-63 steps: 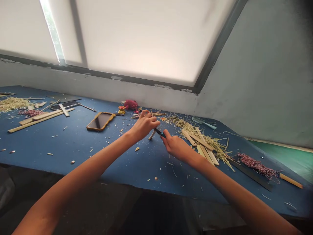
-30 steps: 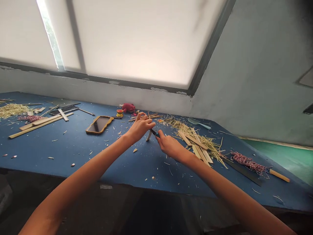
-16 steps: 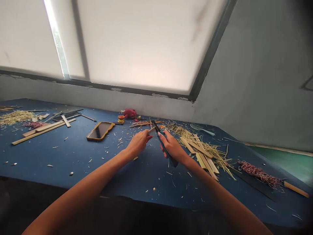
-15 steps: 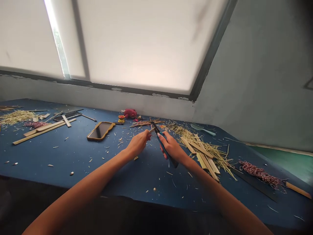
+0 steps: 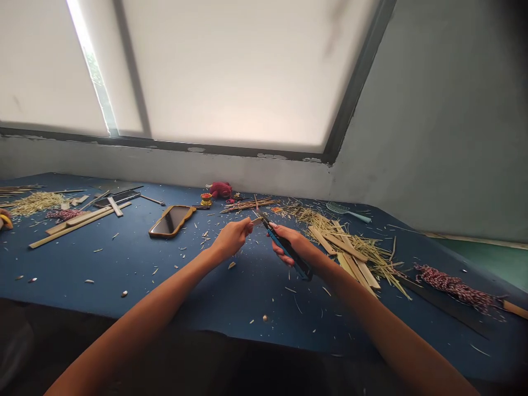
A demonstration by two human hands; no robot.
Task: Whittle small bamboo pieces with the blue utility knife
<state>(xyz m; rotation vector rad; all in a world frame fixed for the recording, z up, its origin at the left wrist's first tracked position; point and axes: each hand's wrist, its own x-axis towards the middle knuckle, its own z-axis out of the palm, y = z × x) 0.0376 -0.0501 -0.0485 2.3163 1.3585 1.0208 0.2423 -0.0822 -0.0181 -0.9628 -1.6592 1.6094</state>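
My left hand (image 5: 231, 240) is closed around a small flat strip of pale wood or bamboo (image 5: 257, 221), pinched at the fingertips. My right hand (image 5: 293, 245) grips a blue-and-black utility knife (image 5: 290, 251), its front end up beside the strip. The two tips meet or nearly meet above the blue tabletop (image 5: 198, 302); whether the blade touches the strip is too small to tell. To the right of my right hand lies a pile of flat bamboo strips (image 5: 347, 247) among thin shavings (image 5: 371, 250).
A phone in a yellow-brown case (image 5: 172, 221) lies left of centre. Behind are thin sticks (image 5: 251, 204), a red plush item (image 5: 221, 190) and a hairbrush (image 5: 348, 211). A long dark blade (image 5: 443, 305) and patterned cord (image 5: 456, 286) lie right. Another person's hand (image 5: 4, 214) shows at the left edge.
The knife has turned to show more of its side, and my right-hand fingers have shifted along it. The view has swung slightly left. Another person's hand has appeared at the left edge.
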